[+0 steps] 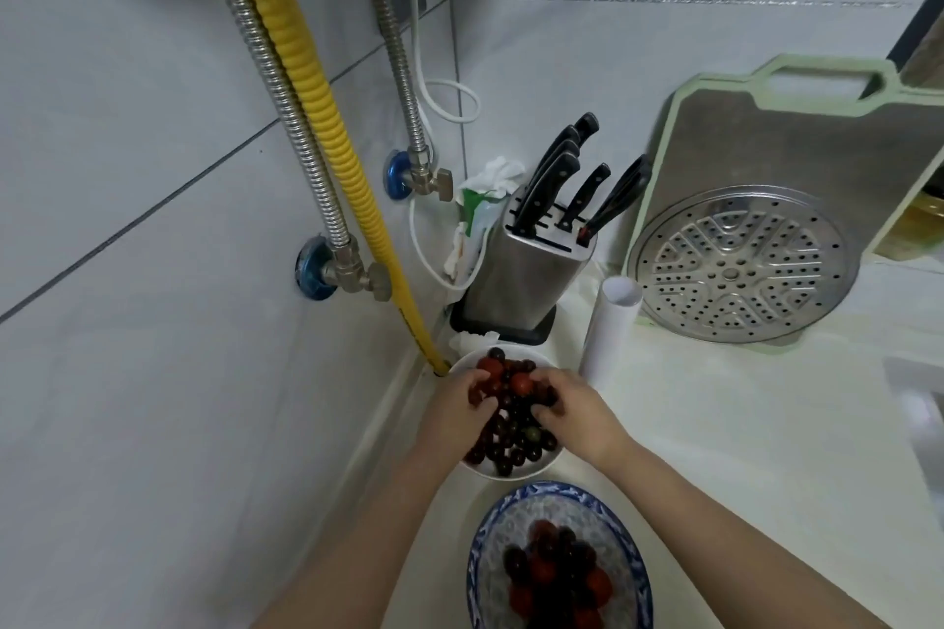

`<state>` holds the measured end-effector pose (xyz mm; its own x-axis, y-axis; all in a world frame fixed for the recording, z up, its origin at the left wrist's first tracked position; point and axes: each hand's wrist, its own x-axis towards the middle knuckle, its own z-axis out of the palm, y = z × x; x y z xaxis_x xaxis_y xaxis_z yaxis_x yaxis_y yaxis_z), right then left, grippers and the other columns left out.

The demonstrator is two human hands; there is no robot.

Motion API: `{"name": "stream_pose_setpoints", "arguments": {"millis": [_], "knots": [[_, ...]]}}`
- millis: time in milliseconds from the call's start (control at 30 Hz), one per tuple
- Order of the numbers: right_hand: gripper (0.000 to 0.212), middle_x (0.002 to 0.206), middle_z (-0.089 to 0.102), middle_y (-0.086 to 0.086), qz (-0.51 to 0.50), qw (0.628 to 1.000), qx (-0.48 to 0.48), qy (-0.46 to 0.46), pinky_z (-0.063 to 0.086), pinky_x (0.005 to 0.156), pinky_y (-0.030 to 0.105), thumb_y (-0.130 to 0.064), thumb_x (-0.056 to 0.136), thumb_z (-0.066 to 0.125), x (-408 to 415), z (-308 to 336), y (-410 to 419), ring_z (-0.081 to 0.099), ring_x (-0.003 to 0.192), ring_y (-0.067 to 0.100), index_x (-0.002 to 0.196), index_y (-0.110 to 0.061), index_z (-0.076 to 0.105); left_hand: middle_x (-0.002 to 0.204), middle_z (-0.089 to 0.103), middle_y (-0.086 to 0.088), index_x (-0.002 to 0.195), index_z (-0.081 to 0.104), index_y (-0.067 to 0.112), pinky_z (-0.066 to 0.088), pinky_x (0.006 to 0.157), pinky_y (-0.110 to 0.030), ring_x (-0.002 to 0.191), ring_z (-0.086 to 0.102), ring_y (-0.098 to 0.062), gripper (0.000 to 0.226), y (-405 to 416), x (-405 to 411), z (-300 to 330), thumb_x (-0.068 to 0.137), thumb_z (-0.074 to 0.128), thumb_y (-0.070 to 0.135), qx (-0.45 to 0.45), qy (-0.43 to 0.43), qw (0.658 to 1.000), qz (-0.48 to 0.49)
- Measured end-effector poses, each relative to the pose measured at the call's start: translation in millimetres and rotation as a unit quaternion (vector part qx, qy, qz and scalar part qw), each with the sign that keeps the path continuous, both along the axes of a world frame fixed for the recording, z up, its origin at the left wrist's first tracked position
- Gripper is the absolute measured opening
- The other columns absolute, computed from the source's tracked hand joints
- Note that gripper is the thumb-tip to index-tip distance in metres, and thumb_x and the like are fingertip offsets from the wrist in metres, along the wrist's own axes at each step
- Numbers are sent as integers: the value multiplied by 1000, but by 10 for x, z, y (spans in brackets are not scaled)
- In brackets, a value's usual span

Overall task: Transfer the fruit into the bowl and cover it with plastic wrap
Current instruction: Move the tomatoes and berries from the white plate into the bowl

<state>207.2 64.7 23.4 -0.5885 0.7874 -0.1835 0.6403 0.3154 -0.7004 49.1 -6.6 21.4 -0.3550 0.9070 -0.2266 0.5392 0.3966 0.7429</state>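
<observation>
We are reaching both hands into the white plate [541, 464] of fruit [511, 444] by the wall — our left hand [457, 406] is curling its fingers around a few red and dark pieces, and our right hand [574, 406] is gripping some too. The blue-patterned bowl [490, 531] is sitting just in front of the plate on the pale surface [715, 424], already holding some fruit. The plastic wrap roll [610, 329] is standing beside the knife block [526, 266].
</observation>
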Motion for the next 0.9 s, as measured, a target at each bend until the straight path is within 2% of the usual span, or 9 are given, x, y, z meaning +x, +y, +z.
{"name": "stream_pose_setpoints", "arguments": {"millis": [67,167,300,433,633,700,800,833,900], "knots": [[50,134,46,10,0,1000,-1,-28,41,103,31,-15,87,58,-71,-32,76,52,118,25,135,-18,43,118,62,4,126,56,16,44,92,-25,110,58,-14,35,80,-45,-23,91,54,14,-11,22,1000,-3],[57,141,40,10,5,998,-2,-65,40,104,33,-20,88,55,-203,-101,192,51,121,27,141,-19,34,121,62,-3,127,55,21,48,96,-34,112,59,-21,39,196,-130,-115,88,55,20,-45,51,998,-5],[60,144,37,9,3,995,-10,-103,43,101,38,-28,90,51,-408,-217,333,49,123,28,144,-22,28,126,58,-5,136,45,27,46,93,-34,112,57,-25,46,347,-186,-191,90,52,30,-92,82,992,-41],[56,138,41,10,6,991,-9,-134,45,99,36,-30,87,50,-551,-356,417,47,122,25,141,-25,33,117,62,0,130,42,42,52,87,-39,99,61,-19,42,433,-250,-291,88,44,44,-103,84,989,-61],[43,126,59,5,22,988,26,-150,41,100,29,-32,89,43,-643,-548,474,52,118,21,130,-19,45,128,52,-14,129,54,30,43,75,-28,107,58,-34,40,461,-268,-363,89,59,31,-77,49,995,-36],[44,128,58,6,37,984,39,-172,40,101,29,-31,91,39,-659,-578,459,52,118,22,133,-18,42,123,56,-10,128,55,26,42,76,-20,106,59,-28,39,431,-284,-375,90,60,27,-65,42,996,-42],[47,127,58,5,43,979,63,-189,43,98,31,-32,92,39,-654,-598,402,54,114,22,137,-18,40,109,59,7,130,53,23,41,73,-6,100,59,-10,37,368,-270,-323,94,55,17,-58,3,997,-42],[46,124,60,4,36,982,60,-173,45,95,31,-32,90,43,-638,-595,382,56,110,22,135,-21,43,110,60,9,130,53,25,43,77,-8,100,58,-6,37,344,-263,-297,94,55,17,-54,-2,998,-44],[42,117,63,2,24,991,55,-120,48,90,31,-31,86,48,-574,-545,342,58,105,20,128,-23,49,120,62,7,131,53,27,46,93,-23,108,57,-8,39,309,-272,-301,92,56,22,-44,5,998,-51]]}}
